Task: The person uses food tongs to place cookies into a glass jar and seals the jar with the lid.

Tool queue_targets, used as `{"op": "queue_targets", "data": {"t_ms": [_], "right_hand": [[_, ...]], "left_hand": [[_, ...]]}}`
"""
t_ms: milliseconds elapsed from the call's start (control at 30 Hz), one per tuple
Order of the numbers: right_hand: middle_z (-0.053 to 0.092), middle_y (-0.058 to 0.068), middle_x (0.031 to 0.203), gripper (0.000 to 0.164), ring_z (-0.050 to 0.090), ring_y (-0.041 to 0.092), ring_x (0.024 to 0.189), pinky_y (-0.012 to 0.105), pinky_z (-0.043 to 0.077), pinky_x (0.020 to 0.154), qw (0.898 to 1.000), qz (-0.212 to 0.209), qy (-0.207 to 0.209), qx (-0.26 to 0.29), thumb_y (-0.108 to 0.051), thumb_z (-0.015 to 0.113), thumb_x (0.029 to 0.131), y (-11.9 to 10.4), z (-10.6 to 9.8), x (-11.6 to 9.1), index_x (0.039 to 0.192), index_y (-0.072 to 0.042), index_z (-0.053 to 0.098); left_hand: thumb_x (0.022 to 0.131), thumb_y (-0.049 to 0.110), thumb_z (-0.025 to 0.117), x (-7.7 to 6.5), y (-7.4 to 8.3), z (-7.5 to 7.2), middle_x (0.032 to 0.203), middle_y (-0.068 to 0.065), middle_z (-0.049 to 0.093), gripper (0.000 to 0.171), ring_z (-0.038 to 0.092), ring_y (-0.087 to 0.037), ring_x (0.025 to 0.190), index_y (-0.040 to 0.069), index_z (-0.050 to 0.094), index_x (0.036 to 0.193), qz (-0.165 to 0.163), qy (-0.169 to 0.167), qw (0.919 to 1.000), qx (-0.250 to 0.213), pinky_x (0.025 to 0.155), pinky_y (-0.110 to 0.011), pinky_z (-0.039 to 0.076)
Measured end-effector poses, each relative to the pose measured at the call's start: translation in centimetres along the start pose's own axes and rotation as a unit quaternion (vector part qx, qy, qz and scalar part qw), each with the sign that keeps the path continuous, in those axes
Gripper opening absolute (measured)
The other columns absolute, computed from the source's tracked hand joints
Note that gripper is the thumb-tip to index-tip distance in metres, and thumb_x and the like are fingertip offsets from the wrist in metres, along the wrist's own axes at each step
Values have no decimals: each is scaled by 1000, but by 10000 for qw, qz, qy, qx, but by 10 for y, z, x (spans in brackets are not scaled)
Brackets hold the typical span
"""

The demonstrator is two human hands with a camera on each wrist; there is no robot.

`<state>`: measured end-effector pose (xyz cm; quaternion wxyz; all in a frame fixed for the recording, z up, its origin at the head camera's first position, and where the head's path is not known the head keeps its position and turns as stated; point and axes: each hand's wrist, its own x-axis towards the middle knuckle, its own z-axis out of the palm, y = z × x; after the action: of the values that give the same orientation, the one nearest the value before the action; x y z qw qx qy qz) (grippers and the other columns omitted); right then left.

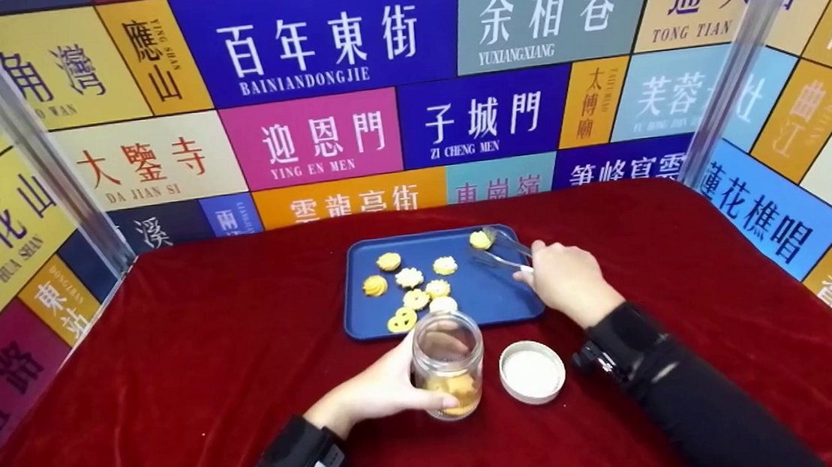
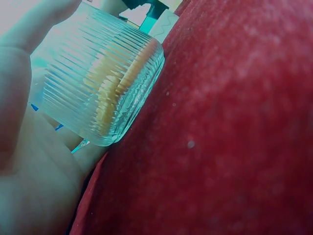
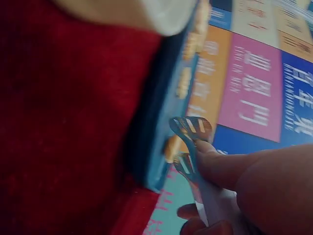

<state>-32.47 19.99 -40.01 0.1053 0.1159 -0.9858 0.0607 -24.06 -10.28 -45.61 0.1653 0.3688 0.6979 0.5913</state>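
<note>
cookies [image 1: 416, 299] on blue tray [image 1: 501, 297].
left hand [image 1: 383, 393] curled round jar [image 1: 465, 368]; right hand [image 1: 569, 278] grips tongs [image 1: 515, 264], tips spread near one cookie [image 1: 480, 240].

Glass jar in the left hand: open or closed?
Open: the glass jar has an uncovered mouth, and a round lid lies apart on the red cloth.

In the head view, we cannot count the cookies [image 1: 462, 387] inside the jar [image 1: 448, 364], which partly covers a pale cookie [image 1: 443, 304] and the left hand [image 1: 390, 390].
</note>
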Motion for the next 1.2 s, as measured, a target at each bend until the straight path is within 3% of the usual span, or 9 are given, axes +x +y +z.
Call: {"op": "queue_targets", "data": {"t_ms": [133, 633, 1200], "right_hand": [[71, 34, 101, 50, 71, 52, 88, 61, 60, 74, 9998, 135, 124, -125, -36, 74, 101, -5, 7, 7, 114, 11, 61], [72, 32, 106, 48, 72, 52, 97, 59, 61, 78, 9988, 377, -229, -221, -35, 68, 104, -17, 15, 31, 107, 13, 65], [70, 32, 109, 47, 69, 52, 100, 62, 59, 83, 9976, 262, -640, 83, -37, 64, 107, -1, 5, 22, 110, 11, 65]], "left_hand": [[87, 23, 91, -1, 0, -1, 142, -2, 61, 85, 57, -20, 134, 18, 39, 154, -34, -5, 10000, 10, 118, -37, 44], [86, 23, 91, -1, -1, 1, 142, -2, 61, 85, 57, -20, 134, 17, 39, 154, -39, 14, 10000, 20, 118, -36, 43], [86, 22, 91, -1, 1, 0, 142, -3, 61, 85, 58, -20, 134, 16, 39, 153, 8, 16, 10000, 4, 118, -37, 44]]}}
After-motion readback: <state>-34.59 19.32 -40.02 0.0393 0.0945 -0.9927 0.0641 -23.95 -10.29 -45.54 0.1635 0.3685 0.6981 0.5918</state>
